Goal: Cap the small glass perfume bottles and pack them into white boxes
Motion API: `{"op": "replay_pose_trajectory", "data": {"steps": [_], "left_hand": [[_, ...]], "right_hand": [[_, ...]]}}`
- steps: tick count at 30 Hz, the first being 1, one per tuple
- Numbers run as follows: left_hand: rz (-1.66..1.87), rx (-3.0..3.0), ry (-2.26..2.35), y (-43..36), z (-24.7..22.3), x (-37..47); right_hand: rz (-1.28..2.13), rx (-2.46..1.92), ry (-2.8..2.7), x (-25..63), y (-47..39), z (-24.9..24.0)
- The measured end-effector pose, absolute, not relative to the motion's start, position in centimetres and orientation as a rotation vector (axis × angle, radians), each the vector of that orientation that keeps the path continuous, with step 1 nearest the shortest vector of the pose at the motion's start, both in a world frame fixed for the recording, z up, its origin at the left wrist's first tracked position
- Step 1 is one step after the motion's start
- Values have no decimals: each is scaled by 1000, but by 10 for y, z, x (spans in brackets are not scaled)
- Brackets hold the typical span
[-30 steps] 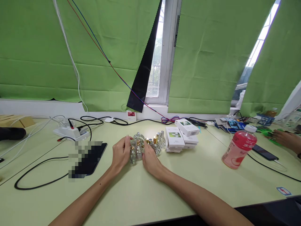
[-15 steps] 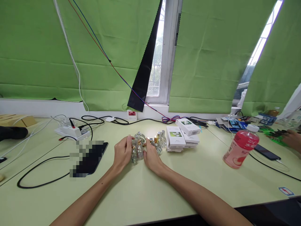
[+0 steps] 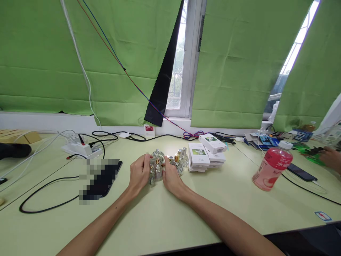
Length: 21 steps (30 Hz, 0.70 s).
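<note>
- Location of items: I find a cluster of glass perfume bottles [image 3: 158, 172] on the pale green tabletop [image 3: 160, 220], roughly mid-view, standing close together between and just beyond the two hands.
- Left hand [image 3: 139, 172]: set along the cluster's left side, thumb uppermost, against or just beside the nearest bottles. Its fingers are largely hidden, so I cannot tell whether it is closed on any one bottle.
- Right hand [image 3: 172, 177]: set among the bottles from the right, its fingertips beside the front pair and partly screening the ones behind. Whether it is clamped on glass or merely resting there I cannot tell. The two hands stand apart, bottles between them.
- Bottle detail: the front pair shows gold-toned collars; a round glass bottle [image 3: 158, 155] sits behind them; a gold-capped bottle [image 3: 177, 157] and silver-capped ones stand to the right.
- Adjacent items: a stack of white cartons [image 3: 199, 156] stands just right of the bottles, one carton [image 3: 213, 143] lying on top at an angle. I cannot see what they contain.
- Progress, in my judgement: the bottles are already grouped closely, with those I can make out upright. Both hands remain engaged at the cluster, so I would not record the handling as finished. The exact count is obscured, and how much is left cannot be established from this view.
- Surroundings: a pink-labelled drink bottle [image 3: 273, 167] stands well apart on the right, near a smartphone [image 3: 302, 172]; a co-worker's hand [image 3: 331, 156] shows at the far right edge.
</note>
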<state>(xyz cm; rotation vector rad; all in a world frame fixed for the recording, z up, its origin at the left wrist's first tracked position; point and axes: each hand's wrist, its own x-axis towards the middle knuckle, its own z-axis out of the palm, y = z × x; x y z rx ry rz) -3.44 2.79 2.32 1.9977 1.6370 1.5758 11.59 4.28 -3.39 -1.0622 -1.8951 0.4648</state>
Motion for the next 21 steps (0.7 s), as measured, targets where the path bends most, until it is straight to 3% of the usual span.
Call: {"op": "replay_pose_trajectory", "data": {"steps": [21], "left_hand": [[1570, 1980, 1635, 25, 24, -32]], "right_hand": [[393, -1070, -1912, 117, 37, -27]]}}
